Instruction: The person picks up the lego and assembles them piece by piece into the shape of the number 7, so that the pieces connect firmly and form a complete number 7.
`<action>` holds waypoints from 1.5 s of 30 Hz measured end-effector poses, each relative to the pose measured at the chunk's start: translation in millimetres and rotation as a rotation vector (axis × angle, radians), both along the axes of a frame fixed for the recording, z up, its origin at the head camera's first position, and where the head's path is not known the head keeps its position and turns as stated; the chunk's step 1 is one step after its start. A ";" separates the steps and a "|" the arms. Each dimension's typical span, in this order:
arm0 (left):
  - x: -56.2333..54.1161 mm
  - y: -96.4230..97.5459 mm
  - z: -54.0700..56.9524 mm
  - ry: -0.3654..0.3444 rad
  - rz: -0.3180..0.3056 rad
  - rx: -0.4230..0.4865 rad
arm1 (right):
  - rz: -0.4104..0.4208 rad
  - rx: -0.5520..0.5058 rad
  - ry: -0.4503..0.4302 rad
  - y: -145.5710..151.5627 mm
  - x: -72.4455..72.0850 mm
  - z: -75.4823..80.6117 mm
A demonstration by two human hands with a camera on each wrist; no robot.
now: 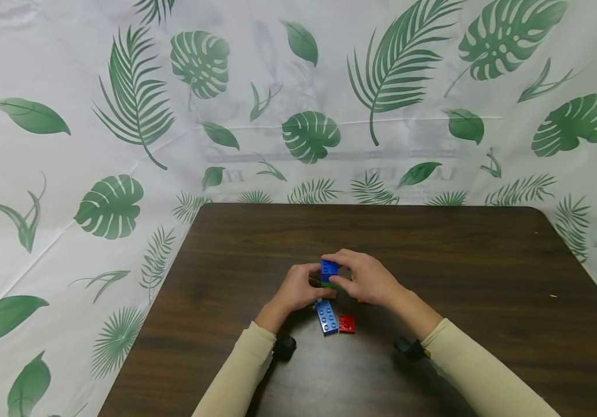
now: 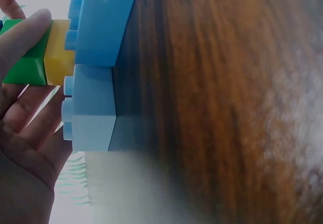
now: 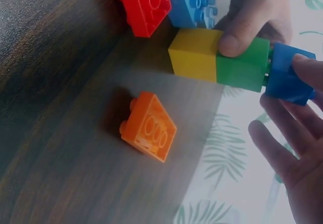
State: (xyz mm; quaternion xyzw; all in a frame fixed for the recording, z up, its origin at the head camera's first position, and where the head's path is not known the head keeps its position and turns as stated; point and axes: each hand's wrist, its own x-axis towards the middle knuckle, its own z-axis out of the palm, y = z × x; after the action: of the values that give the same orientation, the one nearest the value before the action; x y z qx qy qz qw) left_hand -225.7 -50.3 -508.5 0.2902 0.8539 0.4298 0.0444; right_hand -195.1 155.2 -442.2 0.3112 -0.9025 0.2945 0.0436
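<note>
My left hand (image 1: 298, 288) grips a green brick (image 3: 247, 67), its thumb lying across one side. A yellow brick (image 3: 194, 55) is joined below the green one. Above them my right hand (image 1: 373, 279) pinches a dark blue brick (image 3: 288, 75) between thumb and fingers. The blue brick lines up with the green one, and a narrow gap with studs shows between the two. Close by the stack, a light blue brick (image 1: 326, 317) rests studs up on the table, with a paler blue brick (image 2: 93, 108) beside it in the left wrist view.
A red brick (image 1: 347, 324) lies hollow side up near the light blue brick. An orange brick (image 3: 150, 127), also hollow side up, is mostly covered by my right hand in the head view. The dark wooden table (image 1: 256, 231) meets a leaf-patterned sheet (image 1: 256, 69) behind.
</note>
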 end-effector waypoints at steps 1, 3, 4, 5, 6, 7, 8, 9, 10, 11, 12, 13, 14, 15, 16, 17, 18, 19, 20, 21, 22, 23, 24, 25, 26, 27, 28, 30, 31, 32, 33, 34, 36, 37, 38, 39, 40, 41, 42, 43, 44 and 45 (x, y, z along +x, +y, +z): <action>0.0 0.0 0.1 -0.002 0.001 -0.002 | 0.000 -0.008 0.000 0.4 0.0 0.0; -0.3 -0.1 0.6 -0.006 0.003 -0.006 | -0.002 -0.017 0.001 1.1 0.0 -0.2; -0.6 -0.2 0.7 -0.006 0.003 -0.008 | -0.003 -0.021 0.001 1.4 -0.1 -0.2; -0.8 -0.2 1.1 -0.007 0.004 -0.009 | -0.003 -0.025 0.000 1.5 -0.2 -0.2; -0.9 -0.3 1.3 -0.009 0.003 -0.009 | -0.003 -0.028 0.001 1.6 -0.2 -0.2; -1.1 -0.6 1.2 -0.009 0.002 -0.009 | -0.004 -0.026 0.002 1.6 -0.3 -0.2; -1.5 -0.7 1.0 -0.010 0.001 -0.009 | -0.005 -0.024 0.002 1.5 -0.3 -0.1; -1.4 -0.9 1.0 -0.013 0.000 -0.011 | -0.007 -0.022 0.002 1.4 -0.1 0.0; -1.5 -0.9 0.8 -0.013 -0.001 -0.013 | -0.009 -0.018 0.003 1.2 0.1 0.3; -1.4 -0.8 0.9 -0.016 -0.003 -0.012 | -0.009 -0.013 0.005 0.8 0.2 0.6; -1.4 -1.0 0.6 -0.018 -0.006 -0.009 | -0.008 -0.006 0.006 0.3 0.3 0.9; -1.6 -0.9 0.3 -0.021 -0.006 -0.007 | -0.008 0.004 0.009 -0.2 0.3 1.2; -1.5 -0.7 0.4 -0.024 -0.006 -0.003 | -0.006 0.011 0.011 -0.8 0.2 1.5; -1.4 -0.6 0.5 -0.024 -0.006 0.000 | -0.004 0.017 0.013 -1.3 0.1 1.8; -1.6 -0.4 0.5 -0.025 -0.007 0.003 | -0.003 0.022 0.013 -1.9 -0.1 2.1; -1.7 -0.2 0.3 -0.026 -0.008 0.005 | -0.002 0.026 0.011 -2.3 -0.4 2.1; -1.9 -0.1 0.3 -0.026 -0.008 0.004 | -0.001 0.027 0.006 -2.5 -0.5 2.0; -2.1 0.2 0.2 -0.026 -0.007 0.001 | -0.003 0.025 0.002 -2.6 -0.6 1.9; -2.3 0.4 0.3 -0.024 -0.008 -0.001 | -0.003 0.020 -0.003 -2.6 -0.6 1.6; -2.4 0.5 0.3 -0.023 -0.010 -0.004 | -0.003 0.013 -0.008 -2.5 -0.6 1.3; -2.7 0.7 0.4 -0.022 -0.011 -0.006 | -0.002 0.005 -0.010 -2.4 -0.5 0.9; -2.8 0.7 0.5 -0.021 -0.011 -0.009 | -0.001 -0.001 -0.009 -2.3 -0.3 0.4; -2.9 0.6 0.8 -0.019 -0.012 -0.010 | 0.003 -0.010 -0.003 -2.3 -0.1 -0.1; -3.0 0.5 1.0 -0.017 -0.012 -0.010 | 0.006 -0.019 0.001 -2.3 0.1 -0.7; -2.9 0.4 1.3 -0.016 -0.011 -0.012 | 0.009 -0.027 0.004 -2.3 0.2 -1.3; -2.8 0.2 1.7 -0.016 -0.010 -0.015 | 0.010 -0.036 0.008 -2.4 0.4 -2.0; -2.7 0.1 2.0 -0.017 -0.009 -0.019 | 0.011 -0.041 0.011 -2.3 0.5 -2.8; -2.3 0.0 2.6 -0.018 -0.009 -0.027 | 0.014 -0.052 0.013 -2.3 0.6 -4.3; -2.1 -0.1 2.8 -0.020 -0.009 -0.032 | 0.011 -0.054 0.005 -2.1 0.3 -5.3; -2.0 -0.1 2.9 -0.023 -0.009 -0.039 | 0.008 -0.057 -0.001 -1.9 0.2 -6.1; -1.9 -0.1 3.3 -0.025 -0.010 -0.042 | 0.006 -0.058 -0.009 -1.7 0.1 -6.9; -2.0 0.1 3.2 -0.025 -0.010 -0.046 | 0.005 -0.060 -0.019 -1.4 -0.2 -7.7; -2.8 0.5 2.7 -0.025 -0.011 -0.052 | 0.002 -0.064 -0.034 -1.0 -0.5 -8.9; -3.2 0.7 2.3 -0.025 -0.010 -0.055 | -0.004 -0.063 -0.042 -0.7 -0.6 -9.5; -3.6 1.1 1.8 -0.027 -0.011 -0.057 | -0.007 -0.063 -0.047 -0.5 -0.5 -9.8; -3.9 1.4 1.2 -0.026 -0.010 -0.060 | -0.008 -0.066 -0.051 -0.5 -0.4 -10.3; -4.3 1.8 0.7 -0.025 -0.009 -0.064 | -0.008 -0.070 -0.055 -0.4 -0.4 -10.7; -4.4 2.0 0.2 -0.026 -0.007 -0.068 | -0.009 -0.072 -0.057 -0.5 -0.2 -10.9; -4.3 2.3 -0.2 -0.026 -0.005 -0.071 | -0.009 -0.076 -0.059 -0.6 -0.1 -11.2; -4.1 2.5 -0.4 -0.025 -0.003 -0.073 | -0.010 -0.080 -0.063 -0.7 -0.1 -11.6; -3.9 2.7 -0.6 -0.024 -0.001 -0.074 | -0.010 -0.085 -0.064 -0.8 0.0 -11.9; -3.7 3.0 -0.9 -0.021 0.001 -0.076 | -0.011 -0.087 -0.066 -1.0 0.1 -12.3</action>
State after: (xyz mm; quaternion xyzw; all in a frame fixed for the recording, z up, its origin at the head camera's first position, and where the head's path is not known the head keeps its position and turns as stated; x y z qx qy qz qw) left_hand -229.5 -47.4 -509.4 0.2832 0.8692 0.4002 0.0642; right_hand -195.0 154.2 -454.5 0.2941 -0.8915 0.3434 0.0291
